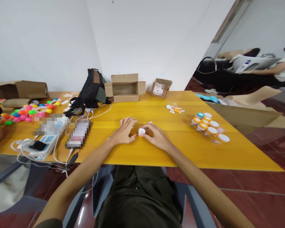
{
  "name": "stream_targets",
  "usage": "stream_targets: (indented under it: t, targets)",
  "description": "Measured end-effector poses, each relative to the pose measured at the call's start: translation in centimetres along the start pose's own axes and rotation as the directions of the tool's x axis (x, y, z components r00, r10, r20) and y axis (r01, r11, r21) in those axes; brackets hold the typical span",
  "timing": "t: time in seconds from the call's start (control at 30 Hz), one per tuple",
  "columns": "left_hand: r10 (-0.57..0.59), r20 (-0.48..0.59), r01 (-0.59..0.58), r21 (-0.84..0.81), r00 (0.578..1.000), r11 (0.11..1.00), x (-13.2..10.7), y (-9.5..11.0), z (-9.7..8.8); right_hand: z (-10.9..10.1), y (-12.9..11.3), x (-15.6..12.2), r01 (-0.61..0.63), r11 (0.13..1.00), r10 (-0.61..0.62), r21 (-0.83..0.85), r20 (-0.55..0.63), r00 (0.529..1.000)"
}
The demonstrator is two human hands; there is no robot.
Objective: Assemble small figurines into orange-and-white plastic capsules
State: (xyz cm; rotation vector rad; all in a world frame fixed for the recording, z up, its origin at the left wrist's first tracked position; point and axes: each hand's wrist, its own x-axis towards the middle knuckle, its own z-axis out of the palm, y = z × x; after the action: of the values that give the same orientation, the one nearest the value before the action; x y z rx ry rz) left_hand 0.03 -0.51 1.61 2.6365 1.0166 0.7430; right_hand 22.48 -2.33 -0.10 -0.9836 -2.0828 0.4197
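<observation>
Both my hands rest on the yellow table (156,152) around a small round item (141,131) with a white top and an orange base. My right hand (156,135) pinches this item with its fingertips. My left hand (124,129) lies just left of it, fingers curled down onto the table and touching or nearly touching the item. To the right stands a cluster of several small clear jars (210,126) with white, orange and teal lids. Farther back lie a few loose white and orange lid parts (175,109).
An open cardboard box (124,87), a smaller box (161,88) and a black backpack (90,91) sit at the back. A phone (78,134), a power strip (41,144) with cables and colourful balls (23,112) lie at the left. Another person sits far right.
</observation>
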Motion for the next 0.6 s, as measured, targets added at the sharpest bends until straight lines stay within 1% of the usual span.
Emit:
stream_targets:
  t: [0.1, 0.27, 0.5, 0.6]
  targets:
    - [0.002, 0.01, -0.002, 0.001, 1.0, 1.0, 0.0, 0.06, -0.02, -0.09, -0.26, 0.03, 0.004, 1.0, -0.003, -0.016, 0.03, 1.0]
    - [0.016, 0.015, -0.016, -0.004, 1.0, 1.0, -0.02, 0.1, 0.11, -0.27, -0.34, -0.14, 0.003, 1.0, -0.003, -0.014, 0.028, 1.0]
    - [0.028, 0.032, -0.028, 0.008, 0.999, 1.0, -0.05, 0.05, 0.38, -0.27, -0.22, -0.17, 0.058, 0.998, -0.057, -0.021, 0.056, 0.997]
    - [0.038, 0.033, -0.039, 0.004, 0.999, 0.999, -0.06, 0.1, 0.38, -0.31, -0.21, -0.2, 0.062, 0.998, -0.061, -0.004, 0.07, 0.996]
